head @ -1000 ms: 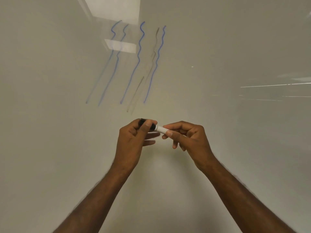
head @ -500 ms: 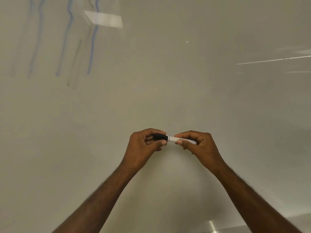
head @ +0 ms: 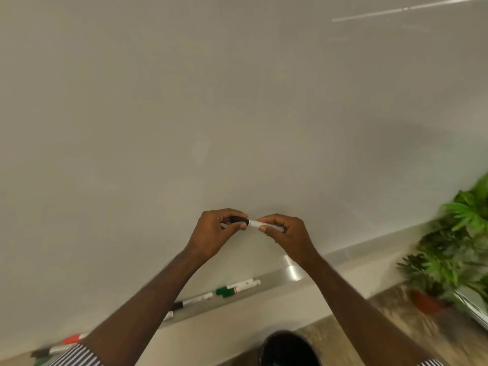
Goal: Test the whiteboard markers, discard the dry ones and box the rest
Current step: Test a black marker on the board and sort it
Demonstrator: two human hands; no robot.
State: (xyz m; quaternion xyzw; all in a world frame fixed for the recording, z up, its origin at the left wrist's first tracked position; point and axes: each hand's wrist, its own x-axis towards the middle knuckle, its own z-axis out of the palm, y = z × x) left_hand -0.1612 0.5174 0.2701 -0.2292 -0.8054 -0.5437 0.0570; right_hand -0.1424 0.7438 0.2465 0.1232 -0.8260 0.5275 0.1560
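I hold a white marker with a black cap [head: 253, 222] level in front of the whiteboard [head: 211, 114]. My left hand [head: 217, 232] grips the black cap end. My right hand [head: 284, 232] pinches the white barrel. The cap sits on the barrel. On the board's tray [head: 274, 280] lie a green-capped marker [head: 236, 287] and a black-capped marker [head: 194, 302]. More markers, one red-capped [head: 72, 339], lie at the lower left, partly hidden by my left sleeve.
A dark round bin [head: 289, 348] stands on the floor below my arms. Potted green plants [head: 454, 249] fill the right edge, one in a brown pot [head: 425, 301]. A white edge of something shows at the far right.
My view has tilted down and to the right: the blue test lines have left the frame, and the tray, bin and plants have come in. Both hands keep hold of the marker.
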